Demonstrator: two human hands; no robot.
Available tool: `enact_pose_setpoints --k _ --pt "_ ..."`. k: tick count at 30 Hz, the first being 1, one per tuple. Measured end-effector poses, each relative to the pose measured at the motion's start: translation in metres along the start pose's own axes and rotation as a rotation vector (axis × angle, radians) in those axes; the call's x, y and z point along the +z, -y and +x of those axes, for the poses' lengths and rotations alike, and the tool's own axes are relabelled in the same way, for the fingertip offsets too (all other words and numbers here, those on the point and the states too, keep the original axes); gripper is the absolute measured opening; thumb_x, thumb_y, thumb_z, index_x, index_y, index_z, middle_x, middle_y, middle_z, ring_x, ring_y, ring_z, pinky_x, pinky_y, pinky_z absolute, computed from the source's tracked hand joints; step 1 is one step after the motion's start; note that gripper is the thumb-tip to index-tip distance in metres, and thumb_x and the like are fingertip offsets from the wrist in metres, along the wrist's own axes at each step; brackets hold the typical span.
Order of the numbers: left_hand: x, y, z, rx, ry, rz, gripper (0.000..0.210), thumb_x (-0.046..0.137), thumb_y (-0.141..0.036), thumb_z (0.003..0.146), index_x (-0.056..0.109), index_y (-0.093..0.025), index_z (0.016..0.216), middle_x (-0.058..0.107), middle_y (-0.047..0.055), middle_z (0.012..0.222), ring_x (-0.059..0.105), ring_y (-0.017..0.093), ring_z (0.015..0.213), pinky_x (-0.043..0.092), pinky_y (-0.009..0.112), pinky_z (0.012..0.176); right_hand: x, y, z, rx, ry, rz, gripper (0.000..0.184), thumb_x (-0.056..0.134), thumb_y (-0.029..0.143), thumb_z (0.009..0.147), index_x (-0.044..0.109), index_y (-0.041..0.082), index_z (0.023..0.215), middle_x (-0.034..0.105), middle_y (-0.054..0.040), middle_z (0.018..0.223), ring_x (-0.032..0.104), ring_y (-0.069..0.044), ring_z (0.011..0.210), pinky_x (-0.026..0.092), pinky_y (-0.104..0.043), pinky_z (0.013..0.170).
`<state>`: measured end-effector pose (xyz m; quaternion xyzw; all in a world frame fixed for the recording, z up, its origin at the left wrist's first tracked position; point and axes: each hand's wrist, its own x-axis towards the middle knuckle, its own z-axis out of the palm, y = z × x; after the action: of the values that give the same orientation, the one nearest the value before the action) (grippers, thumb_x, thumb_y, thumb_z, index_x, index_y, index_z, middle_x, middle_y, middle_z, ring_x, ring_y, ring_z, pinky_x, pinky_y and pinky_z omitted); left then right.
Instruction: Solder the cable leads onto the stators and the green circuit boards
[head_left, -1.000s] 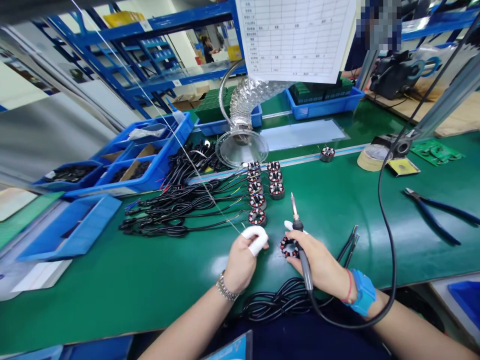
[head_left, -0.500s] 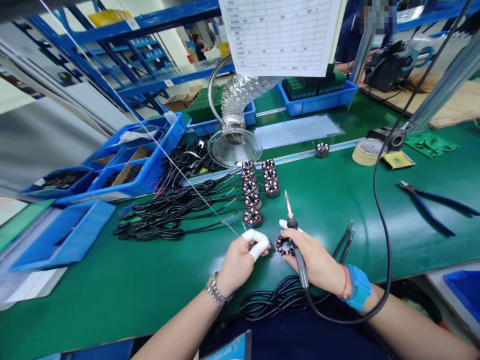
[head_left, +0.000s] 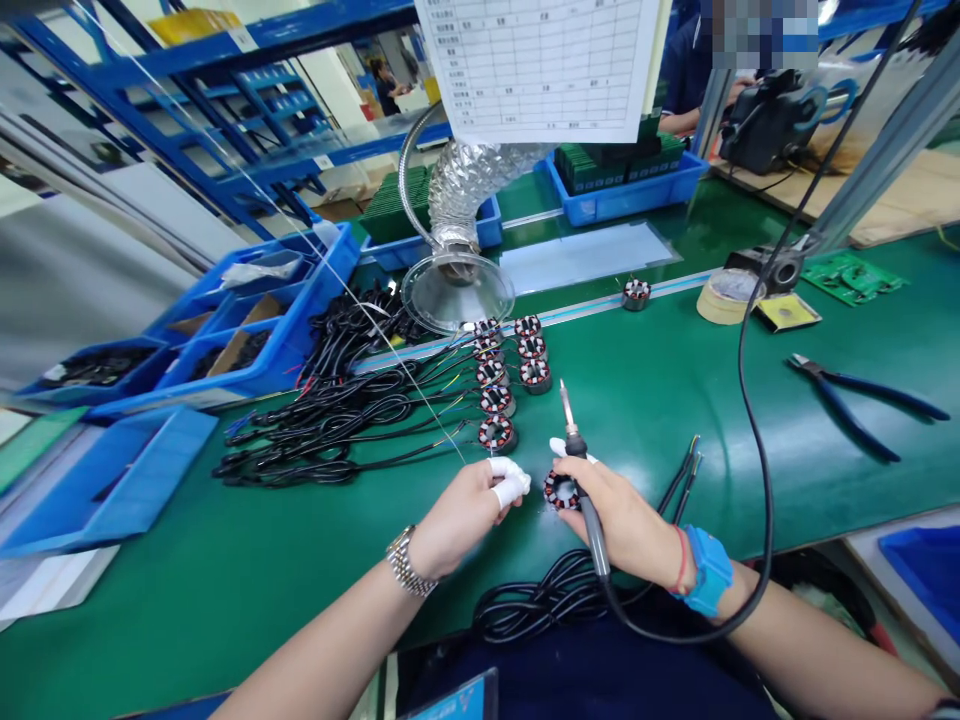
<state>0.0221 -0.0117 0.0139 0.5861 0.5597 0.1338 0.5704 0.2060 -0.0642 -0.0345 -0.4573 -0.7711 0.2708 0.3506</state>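
Note:
My left hand (head_left: 469, 510) has white covers on its thumb and forefinger, pinched together. A thin strand of solder wire (head_left: 420, 392) runs down from the upper left into these fingers. My right hand (head_left: 622, 510) grips a soldering iron (head_left: 591, 515), its bare tip pointing up and away. The same hand holds a ring-shaped motor stator (head_left: 556, 491) with dark copper windings between thumb and fingers, just right of my left fingertips. Several more stators (head_left: 496, 434) stand in two rows beyond, the left row joined to black cables (head_left: 330, 440).
A coiled black cable (head_left: 532, 600) lies near my body. Cutting pliers (head_left: 847, 400) rest on the right. The iron's cord (head_left: 759, 440) loops past my right arm. Ahead stands a fume extraction hood (head_left: 459, 295). Blue bins (head_left: 142, 480) line the left; a tape roll (head_left: 727, 297) sits back right.
The whole view has shifted slightly, so things appear a little further left. Both hands keep their grips, and my left forearm has swung slightly outward.

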Motion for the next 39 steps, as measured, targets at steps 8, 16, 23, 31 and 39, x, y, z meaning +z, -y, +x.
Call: enact_pose_setpoints --k 8,16,23,31,39 --pt "-0.005 0.007 -0.001 -0.013 0.011 -0.044 0.018 0.054 -0.031 0.072 0.054 -0.014 0.064 0.048 -0.002 0.057 0.04 0.009 0.051 0.031 0.022 0.05 0.0 0.001 0.0 0.001 0.009 0.004 0.041 0.049 0.012 0.078 0.037 0.021 0.117 0.054 -0.0091 0.107 0.056 -0.019 0.094 0.048 -0.036 0.085" --pt "0.013 0.031 0.005 0.218 0.032 -0.453 0.022 0.06 -0.034 0.073 0.053 -0.014 0.071 0.049 0.0 0.066 0.041 0.009 0.057 0.036 0.024 0.057 -0.001 0.0 0.0 0.008 0.015 -0.007 0.042 0.051 0.012 0.077 0.037 0.019 0.117 0.053 -0.0108 0.109 0.056 -0.02 0.097 0.048 -0.038 0.086" --pt "0.007 0.032 0.015 0.233 0.025 -0.043 0.028 0.05 -0.031 0.081 0.053 -0.016 0.104 0.06 0.006 0.092 0.052 0.017 0.084 0.04 0.03 0.077 -0.005 -0.004 0.001 -0.043 0.035 0.022 0.045 0.052 0.015 0.079 0.035 0.02 0.12 0.052 -0.0111 0.115 0.055 -0.02 0.103 0.047 -0.037 0.089" --pt "0.003 0.02 0.018 0.474 0.043 0.526 0.008 0.045 -0.02 0.081 0.051 -0.016 0.078 0.054 0.002 0.078 0.049 0.015 0.073 0.039 0.027 0.069 -0.007 -0.008 0.005 -0.08 0.066 0.06 0.046 0.054 0.015 0.077 0.035 0.02 0.119 0.054 -0.0098 0.112 0.057 -0.018 0.096 0.049 -0.035 0.084" --pt "-0.004 0.017 0.013 0.548 -0.018 0.797 0.015 0.045 -0.025 0.086 0.058 -0.019 0.09 0.059 0.001 0.076 0.051 0.015 0.072 0.039 0.027 0.068 -0.005 -0.005 0.004 -0.082 0.042 0.077 0.051 0.054 0.013 0.076 0.032 0.019 0.121 0.051 -0.012 0.117 0.054 -0.019 0.104 0.046 -0.036 0.089"
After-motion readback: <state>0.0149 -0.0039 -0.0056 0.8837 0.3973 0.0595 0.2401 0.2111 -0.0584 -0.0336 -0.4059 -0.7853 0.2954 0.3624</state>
